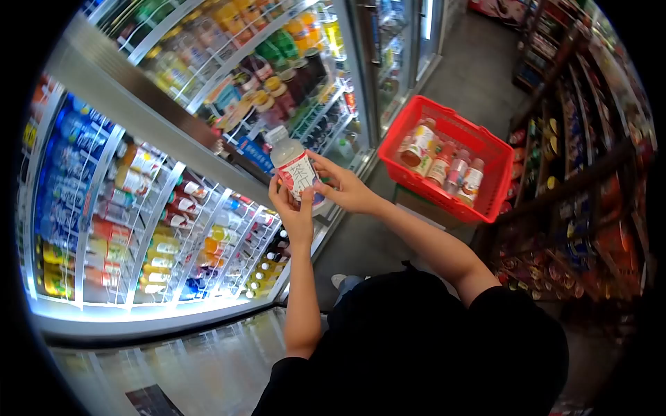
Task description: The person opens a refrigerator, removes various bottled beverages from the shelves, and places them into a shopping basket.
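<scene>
Both my hands hold a clear plastic drink bottle (297, 168) with a white cap and a white, pink and dark label bearing large characters. My left hand (294, 213) grips it low on the near side, its thumb on the label. On the other side, my right hand (345, 188) has its fingers and thumb around the label. The bottle leans slightly left, its cap pointing away from me toward the cooler shelves. To the right of my hands is a red shopping basket (444, 196) with several bottles (456, 171) lying in it.
A lit drinks cooler (156, 236) stands at my left, its shelves full of bottles. A metal-framed door (159, 104) stands near my hands. Shelves of packaged goods (562, 159) line the right. Grey floor (479, 69) runs along the aisle ahead.
</scene>
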`<state>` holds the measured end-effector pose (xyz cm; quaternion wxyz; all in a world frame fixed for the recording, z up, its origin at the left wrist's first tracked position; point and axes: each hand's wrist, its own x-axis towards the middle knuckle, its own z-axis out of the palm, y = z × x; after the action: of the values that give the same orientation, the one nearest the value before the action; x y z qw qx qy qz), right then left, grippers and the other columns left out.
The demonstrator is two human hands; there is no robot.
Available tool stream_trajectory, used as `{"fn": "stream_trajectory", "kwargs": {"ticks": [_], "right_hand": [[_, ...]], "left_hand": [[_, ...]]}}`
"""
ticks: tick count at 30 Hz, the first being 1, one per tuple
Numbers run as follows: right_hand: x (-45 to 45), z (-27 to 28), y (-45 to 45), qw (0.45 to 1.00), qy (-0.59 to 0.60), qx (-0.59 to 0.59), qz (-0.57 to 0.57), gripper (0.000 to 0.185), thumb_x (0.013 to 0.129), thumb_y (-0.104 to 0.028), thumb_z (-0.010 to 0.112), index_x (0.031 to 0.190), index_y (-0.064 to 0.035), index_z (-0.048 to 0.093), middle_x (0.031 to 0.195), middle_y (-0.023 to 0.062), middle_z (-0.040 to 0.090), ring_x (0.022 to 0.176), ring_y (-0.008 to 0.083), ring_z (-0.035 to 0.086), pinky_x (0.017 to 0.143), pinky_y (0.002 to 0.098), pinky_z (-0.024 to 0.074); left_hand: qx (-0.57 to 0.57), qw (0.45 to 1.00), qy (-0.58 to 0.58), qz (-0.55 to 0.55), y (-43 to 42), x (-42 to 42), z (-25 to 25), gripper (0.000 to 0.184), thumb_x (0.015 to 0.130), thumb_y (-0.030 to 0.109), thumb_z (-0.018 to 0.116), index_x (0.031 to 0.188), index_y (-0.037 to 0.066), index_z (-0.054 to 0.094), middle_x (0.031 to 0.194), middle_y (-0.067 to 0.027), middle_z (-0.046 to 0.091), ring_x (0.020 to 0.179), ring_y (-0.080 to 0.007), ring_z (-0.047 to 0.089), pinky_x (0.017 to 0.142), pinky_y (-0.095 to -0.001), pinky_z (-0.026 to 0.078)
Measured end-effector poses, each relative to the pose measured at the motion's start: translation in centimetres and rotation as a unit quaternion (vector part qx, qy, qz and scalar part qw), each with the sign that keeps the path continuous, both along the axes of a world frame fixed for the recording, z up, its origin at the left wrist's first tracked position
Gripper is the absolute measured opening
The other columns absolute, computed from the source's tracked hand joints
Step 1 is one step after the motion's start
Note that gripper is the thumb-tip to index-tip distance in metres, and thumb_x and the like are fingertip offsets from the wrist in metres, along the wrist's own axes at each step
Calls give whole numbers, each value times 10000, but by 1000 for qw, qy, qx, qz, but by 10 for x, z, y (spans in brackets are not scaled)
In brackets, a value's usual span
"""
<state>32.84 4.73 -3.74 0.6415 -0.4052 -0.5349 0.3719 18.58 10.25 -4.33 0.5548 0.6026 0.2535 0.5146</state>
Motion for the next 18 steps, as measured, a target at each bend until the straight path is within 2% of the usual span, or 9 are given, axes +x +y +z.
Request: {"fn": "stream_trajectory", "kwargs": {"ticks": [5,11,13,15,18], "right_hand": [[63,-29,-90,996,-9,-45,-82,686,931,-105,592,1538,-131,271,1314,134,558,1123,207,597,900,334,508],[123,-42,-166,983,21,-70,-167,666,947,-91,587,1535,-126,276,1363,146,502,1214,196,528,939,322,481],[140,-42,-181,971,31,-90,-221,648,956,-90,579,1532,-128,283,1357,153,501,1207,202,525,954,324,472],[154,-54,-190,962,49,-108,-246,650,963,-92,570,1535,-132,264,1352,161,503,1190,206,534,962,323,466],[166,-67,-199,945,130,-103,-283,688,963,-110,580,1546,-139,215,1337,159,514,1170,207,548,958,328,470]], "left_hand": [[-66,995,3,-80,-67,73,-45,721,892,74,684,1456,-4,243,1320,-164,528,1187,-228,550,1007,-342,431],[-72,981,43,-177,-117,150,-44,704,912,124,670,1461,-23,255,1315,-166,534,1164,-220,564,989,-334,439],[-86,963,69,-248,-121,171,-44,683,928,152,644,1474,-22,272,1311,-165,542,1147,-215,574,964,-325,452],[-29,957,98,-272,-117,193,-58,651,934,154,617,1483,-13,308,1272,-159,573,1115,-199,590,900,-293,488],[-24,942,145,-303,-120,219,-60,632,926,158,626,1475,-1,354,1241,-158,581,1034,-188,626,837,-284,511]]}}
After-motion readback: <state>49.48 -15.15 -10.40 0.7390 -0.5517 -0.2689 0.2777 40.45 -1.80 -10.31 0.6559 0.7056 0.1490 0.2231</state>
